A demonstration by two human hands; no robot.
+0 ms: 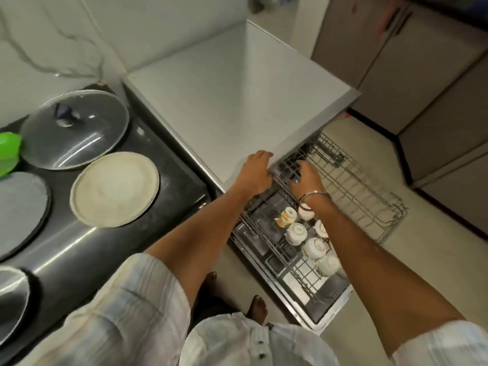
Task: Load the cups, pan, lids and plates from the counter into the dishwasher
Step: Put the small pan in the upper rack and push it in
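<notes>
From my remote seat, the dishwasher's pale grey top (pixel 237 101) fills the centre of the frame, its front edge running diagonally down toward lower centre. Left of it, the dark worktop (pixel 169 165) carries a glass lid (pixel 76 130) at upper left, a cream plate (pixel 115 188) just beside and below it, a grey plate (pixel 21 210) at the left edge, and another lid (pixel 10 299) cut off at lower left. A green item (pixel 9 151) touches the glass lid's left rim. The wire rack (pixel 356 186) is pulled out over bare pale floor (pixel 369 133) at centre right, its far half open and unloaded. Six white cups (pixel 297 233) sit upside down in the rack's near half, close together. My left hand (pixel 254 174) lies flat, fingers unclenched, on the dishwasher top's front edge. My right hand (pixel 307 178), with a bangle (pixel 315 195) at the wrist, is closed around a dark object (pixel 289 167) at the rack's back corner; I cannot tell what it is.
</notes>
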